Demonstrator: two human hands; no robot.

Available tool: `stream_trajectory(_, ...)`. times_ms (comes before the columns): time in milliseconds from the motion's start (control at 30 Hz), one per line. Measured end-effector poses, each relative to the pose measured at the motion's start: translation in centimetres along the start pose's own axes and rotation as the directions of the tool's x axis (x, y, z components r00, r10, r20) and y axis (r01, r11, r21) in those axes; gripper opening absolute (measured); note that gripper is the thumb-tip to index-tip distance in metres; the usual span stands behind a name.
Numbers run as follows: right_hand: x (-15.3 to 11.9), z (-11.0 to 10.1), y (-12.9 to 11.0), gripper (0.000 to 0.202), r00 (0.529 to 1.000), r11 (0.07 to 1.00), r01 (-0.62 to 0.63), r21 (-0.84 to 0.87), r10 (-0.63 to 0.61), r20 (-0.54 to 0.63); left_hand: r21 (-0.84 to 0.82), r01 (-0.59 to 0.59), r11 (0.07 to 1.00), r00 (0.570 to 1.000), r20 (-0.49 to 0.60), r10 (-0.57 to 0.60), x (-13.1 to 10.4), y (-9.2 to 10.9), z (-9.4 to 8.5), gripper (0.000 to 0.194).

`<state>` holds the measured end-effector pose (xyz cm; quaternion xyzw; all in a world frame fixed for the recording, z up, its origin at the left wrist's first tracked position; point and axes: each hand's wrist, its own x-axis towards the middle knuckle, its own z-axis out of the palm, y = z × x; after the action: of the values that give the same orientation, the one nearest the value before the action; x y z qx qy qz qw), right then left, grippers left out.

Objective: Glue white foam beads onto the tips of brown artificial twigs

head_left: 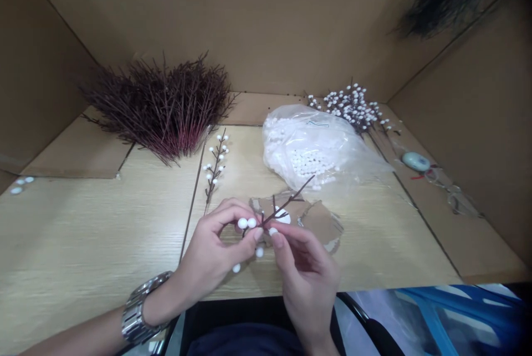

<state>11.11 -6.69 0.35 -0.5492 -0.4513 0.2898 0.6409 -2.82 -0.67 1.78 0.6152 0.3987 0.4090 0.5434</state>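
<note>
My left hand (218, 242) pinches a dark brown artificial twig (296, 195) between thumb and fingers. Its bare forked tip points up and to the right, while several white berries (242, 223) sit on the lower part. Between the thumb and forefinger of my right hand (310, 270) is one white berry (273, 231), held against the twig; whether it is fixed there I cannot tell. Under the hands lies a torn piece of cardboard (322, 223) with a white blob (282, 215) on it. Behind my left hand, a twig with white berries (215, 165) lies on the table.
A big bundle of bare brown twigs (166, 107) stands back left. A clear plastic bag (320, 143) of white berries lies behind the hands, finished-looking berry twigs (353, 104) beyond it. Loose berries (16, 190) lie far left. Cardboard walls (257, 29) enclose the table; glasses (459, 200) lie right.
</note>
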Motion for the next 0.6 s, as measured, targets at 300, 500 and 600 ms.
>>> stream_trajectory(300, -0.08, 0.08, -0.07, 0.025, 0.999, 0.998, 0.046, -0.047, -0.047, -0.021, 0.002, 0.011, 1.000, 1.000, 0.019, -0.011, -0.03, 0.13, 0.01, 0.003)
stream_trajectory(500, -0.27, 0.20, -0.16, 0.021, 0.998, 0.999, 0.016, -0.031, -0.018, -0.053, 0.013, 0.020, 1.000, 1.000, 0.023, -0.020, -0.04, 0.26, 0.01, 0.003)
stream_trajectory(600, -0.53, 0.37, 0.02, 0.022, 0.997, 1.000, -0.003, -0.021, 0.002, -0.076, 0.021, 0.019, 1.000, 1.000, 0.008, -0.019, -0.02, 0.17, 0.04, 0.003)
